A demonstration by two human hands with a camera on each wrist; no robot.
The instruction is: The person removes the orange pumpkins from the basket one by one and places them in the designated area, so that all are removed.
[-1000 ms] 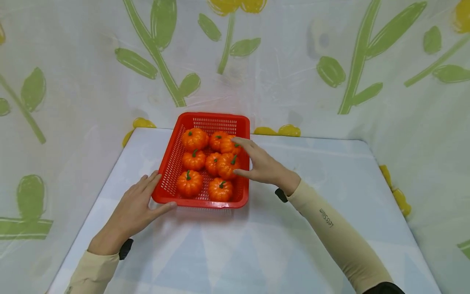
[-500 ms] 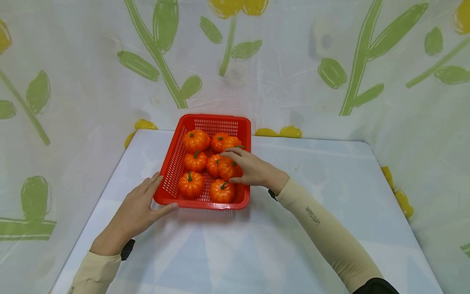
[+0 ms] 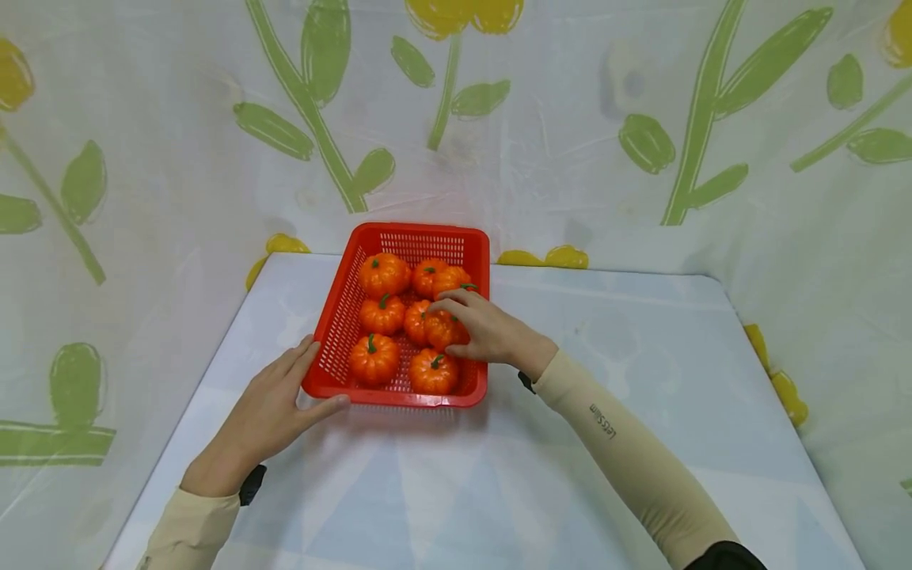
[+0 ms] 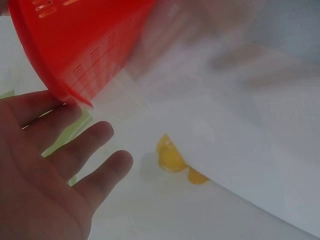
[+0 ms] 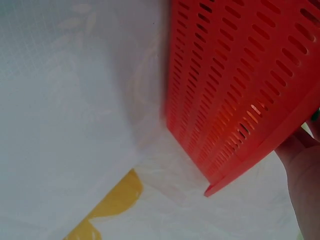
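Observation:
A red plastic basket [image 3: 399,399] with slotted walls stands on the table, and several small, glossy orange pumpkins with green stems lie inside. My right hand [image 3: 492,328] reaches over the basket's right rim, thumb and fingers curved round one pumpkin [image 3: 442,329] in the right half. The right wrist view mostly takes in the basket's outer wall [image 5: 235,90], which hides that grasp. At the near left corner, my left hand [image 3: 267,412] touches the rim with extended fingers. In the left wrist view, fingertips of the left hand [image 4: 45,165] lie against the rim, other fingers free.
The table [image 3: 606,443] has a pale blue and white cover. Behind it and at both sides hangs a curtain [image 3: 556,158] printed with green stems and yellow flowers. Other pumpkins [image 3: 374,360] sit close around the gripped one.
My right hand has moved left and down into the basket, closing round a pumpkin; over the last half second it has hardly moved. The left hand stays at the corner.

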